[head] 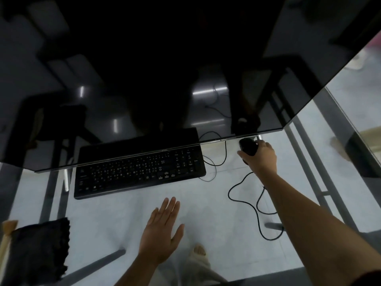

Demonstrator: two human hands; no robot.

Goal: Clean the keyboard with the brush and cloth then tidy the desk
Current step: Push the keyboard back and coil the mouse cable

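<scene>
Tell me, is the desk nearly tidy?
Probably close. The cloth and brush lie put down at the desk's left, off the keyboard, so cleaning looks over. Now the right hand grips the mouse by the monitor; the left hand is open. Left: the mouse cable sprawls in loops.

Glass desk [226,203], see-through, with its grey metal frame and pale floor tiles showing beneath. On it, 1 black keyboard [140,172] sits left of centre, angled a little, its far edge tucked under the big dark monitor [144,69] looming over the back. Off right, a black mouse [248,147] just below the screen's corner, and its cable [243,201] loops loosely across the glass toward the near edge. Near-left corner: a crumpled black cloth [39,248], with a pale brush [6,240] touching its left side.
</scene>
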